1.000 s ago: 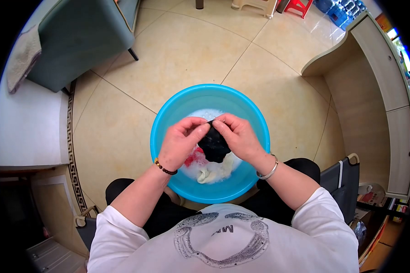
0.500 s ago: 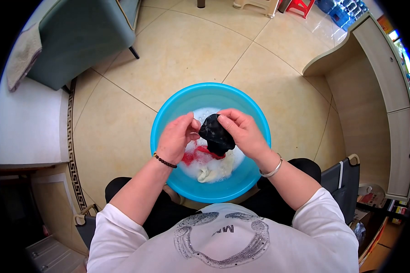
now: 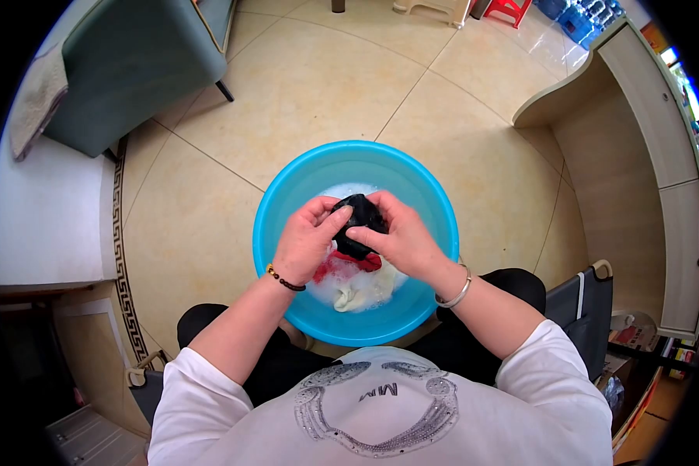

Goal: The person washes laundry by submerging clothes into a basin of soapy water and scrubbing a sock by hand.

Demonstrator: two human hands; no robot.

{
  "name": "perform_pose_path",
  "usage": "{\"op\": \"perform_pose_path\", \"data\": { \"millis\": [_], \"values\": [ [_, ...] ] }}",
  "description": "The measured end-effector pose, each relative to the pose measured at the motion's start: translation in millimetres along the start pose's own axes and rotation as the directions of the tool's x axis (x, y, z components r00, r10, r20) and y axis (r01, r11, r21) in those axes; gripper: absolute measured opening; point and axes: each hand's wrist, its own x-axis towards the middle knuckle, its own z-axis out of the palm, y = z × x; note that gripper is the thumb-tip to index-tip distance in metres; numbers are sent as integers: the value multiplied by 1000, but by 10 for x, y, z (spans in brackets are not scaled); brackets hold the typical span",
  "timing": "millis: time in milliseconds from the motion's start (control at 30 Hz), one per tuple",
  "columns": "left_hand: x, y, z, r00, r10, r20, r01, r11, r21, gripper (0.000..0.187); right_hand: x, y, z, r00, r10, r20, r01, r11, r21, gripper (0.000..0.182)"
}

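A wet black sock [image 3: 352, 247], bunched up, is held over the basin [image 3: 357, 339] between both hands. My left hand [image 3: 307, 242] grips its left side, thumb on top. My right hand [image 3: 404, 237] pinches the right side, with its thumb pressed across the front. Just below the sock lies a red cloth [image 3: 365, 262], partly soaked in suds. Nearer to me, a bunched cream-white cloth [image 3: 351, 299] rests in the foamy water. The fingertips behind the sock are hidden.
The blue basin stands on the tiled floor [image 3: 318, 85] between my knees. A grey-green chair [image 3: 147, 70] is at the far left, and a pale wooden cabinet [image 3: 621, 124] at the right. Stools and blue water bottles [image 3: 579, 27] stand at the back.
My left hand has moved right and taken hold of the black sock. My right thumb has shifted down across it, and the sock is now more bunched between both hands.
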Motion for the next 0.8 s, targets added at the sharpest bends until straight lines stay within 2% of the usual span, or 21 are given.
{"op": "perform_pose_path", "data": {
  "millis": [33, 100, 133, 200, 233, 300, 333, 400, 533, 600, 633, 700, 767, 800],
  "values": [
    [-1, -9, 0, 1000, -3, 0, 3, 1000, 0, 18, -13, 7, 16, 999, -36, -14, 33, 987, -155, 30],
    [5, -22, 1, 994, 97, -45, -94, 993, 72, 20, 18, 19, 13, 999, -25, -19, 23, 994, -104, 25],
    [11, -28, 5, 994, 97, -46, -93, 993, 71, 20, 56, 22, -5, 997, 3, -77, -3, 1000, -12, 23],
    [21, -36, 22, 992, 114, -61, -116, 993, -29, 25, 104, 20, -19, 983, 81, -163, -60, 990, 129, 24],
    [23, -34, 33, 992, 115, -60, -117, 993, -29, 25, 114, 49, -33, 983, 81, -163, -60, 990, 128, 24],
    [23, -19, 53, 997, 64, -34, -70, 973, -222, 28, 137, 136, -67, 983, 30, -182, -11, 995, 103, 33],
    [27, -14, 56, 997, 63, -34, -69, 972, -222, 28, 143, 153, -71, 983, 30, -182, -11, 995, 103, 33],
    [35, -9, 58, 999, 16, 50, 3, 934, -357, 28, 152, 168, -74, 972, 145, -184, -95, 961, 258, 39],
    [39, -27, 14, 993, -22, 119, 67, 919, -390, 28, 156, 181, -90, 976, 185, -117, -129, 918, 374, 38],
    [23, 23, 30, 975, -112, 191, 181, 899, -399, 29, 154, 135, -47, 979, 144, -143, -65, 888, 454, 35],
    [0, 64, 44, 975, -111, 191, 181, 899, -399, 29, 151, 125, -57, 979, 144, -143, -64, 889, 454, 35],
    [-52, 133, 72, 910, -209, 359, 321, 902, -289, 31, 145, 104, -99, 986, 87, -145, -49, 967, 251, 33],
    [-37, 95, 69, 929, -203, 310, 303, 899, -317, 32, 142, 60, -147, 989, 114, -95, -83, 955, 284, 30],
    [-26, 96, 67, 957, -170, 235, 236, 927, -292, 29, 142, 45, -158, 989, 141, -44, -120, 941, 317, 28]
  ]
}}
